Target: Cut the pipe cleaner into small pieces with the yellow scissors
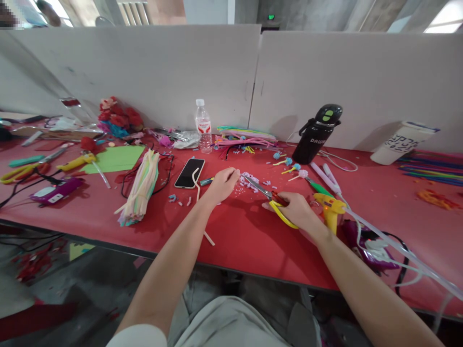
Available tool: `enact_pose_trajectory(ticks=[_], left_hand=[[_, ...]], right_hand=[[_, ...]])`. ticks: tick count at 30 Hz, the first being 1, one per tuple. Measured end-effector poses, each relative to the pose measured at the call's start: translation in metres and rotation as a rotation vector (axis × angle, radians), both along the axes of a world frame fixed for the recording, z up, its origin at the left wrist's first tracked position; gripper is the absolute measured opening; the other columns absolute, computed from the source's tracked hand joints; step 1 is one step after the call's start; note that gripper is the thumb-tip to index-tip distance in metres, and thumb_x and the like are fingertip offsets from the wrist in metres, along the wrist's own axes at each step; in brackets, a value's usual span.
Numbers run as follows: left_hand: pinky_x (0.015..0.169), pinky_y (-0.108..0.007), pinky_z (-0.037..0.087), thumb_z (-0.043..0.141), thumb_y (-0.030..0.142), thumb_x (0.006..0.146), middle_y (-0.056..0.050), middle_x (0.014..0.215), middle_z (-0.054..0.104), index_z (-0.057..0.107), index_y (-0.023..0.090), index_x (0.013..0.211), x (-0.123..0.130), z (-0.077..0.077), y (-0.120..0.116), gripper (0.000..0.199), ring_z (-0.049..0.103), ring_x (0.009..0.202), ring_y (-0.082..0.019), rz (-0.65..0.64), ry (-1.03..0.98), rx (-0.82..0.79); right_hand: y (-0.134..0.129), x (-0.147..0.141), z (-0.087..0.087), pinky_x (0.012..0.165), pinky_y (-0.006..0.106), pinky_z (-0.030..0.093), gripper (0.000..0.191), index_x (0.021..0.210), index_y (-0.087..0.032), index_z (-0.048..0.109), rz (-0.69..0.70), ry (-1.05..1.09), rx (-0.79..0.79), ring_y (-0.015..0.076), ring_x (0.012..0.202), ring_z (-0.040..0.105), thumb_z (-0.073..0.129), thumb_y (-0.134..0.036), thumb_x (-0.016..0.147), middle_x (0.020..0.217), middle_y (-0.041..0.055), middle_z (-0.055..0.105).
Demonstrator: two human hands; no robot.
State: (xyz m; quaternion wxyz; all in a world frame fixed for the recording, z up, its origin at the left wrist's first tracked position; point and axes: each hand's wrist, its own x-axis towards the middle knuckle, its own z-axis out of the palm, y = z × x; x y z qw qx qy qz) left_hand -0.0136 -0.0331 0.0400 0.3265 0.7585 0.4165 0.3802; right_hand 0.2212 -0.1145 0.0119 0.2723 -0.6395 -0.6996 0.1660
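My right hand [292, 208] is closed around the handles of a pair of scissors [273, 198], yellow and dark red. Their blades point up and left, the tips close to my left hand [227, 180]. The fingers of my left hand are pinched together; whatever is between them is too small to make out. Beneath the blades lie several short lilac cut pieces [253, 181] and tiny scraps. A cream pipe cleaner [196, 177] lies bent by the phone [190, 173], and a cream length [209, 238] shows below my left forearm.
A bundle of pastel pipe cleaners [141, 188] lies left. A water bottle [203, 127], a black flask [314, 137] and a white tumbler [400, 143] stand by the partition [162, 77]. A yellow glue gun [331, 209] with cords is right of my right hand; small pompom flowers [296, 167] lie behind it.
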Motion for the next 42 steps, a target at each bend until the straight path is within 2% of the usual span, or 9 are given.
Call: enact_pose_trajectory(ticks=[20, 28, 42], left_hand=[[0.057, -0.023, 0.033, 0.036, 0.043, 0.091, 0.001, 0.062, 0.047, 0.047, 0.016, 0.071, -0.0004, -0.0027, 0.0021, 0.035, 0.043, 0.059, -0.010, -0.004, 0.037, 0.035], [0.060, -0.024, 0.035, 0.036, 0.044, 0.090, 0.000, 0.065, 0.049, 0.047, 0.016, 0.072, -0.0002, -0.0037, 0.0037, 0.035, 0.045, 0.062, -0.011, -0.001, 0.020, 0.048], [0.061, -0.023, 0.034, 0.037, 0.042, 0.091, 0.001, 0.065, 0.048, 0.048, 0.015, 0.071, -0.0014, -0.0017, 0.0020, 0.035, 0.044, 0.062, -0.010, -0.015, 0.029, 0.072]], right_hand=[[0.0018, 0.0013, -0.0025, 0.046, 0.021, 0.019, 0.055, 0.055, -0.018, 0.032, -0.006, -0.043, -0.010, 0.0075, 0.054, 0.022, 0.062, -0.062, 0.067, 0.056, -0.0053, 0.026], [0.0006, 0.0006, -0.0003, 0.045, 0.022, 0.019, 0.057, 0.056, -0.018, 0.034, -0.065, -0.018, 0.051, 0.0075, 0.053, 0.024, 0.060, -0.067, 0.066, 0.055, -0.0046, 0.028], [-0.0017, -0.0028, 0.0054, 0.044, 0.022, 0.018, 0.058, 0.055, -0.019, 0.031, -0.038, -0.025, -0.015, 0.0077, 0.053, 0.023, 0.061, -0.068, 0.064, 0.055, -0.0047, 0.026]])
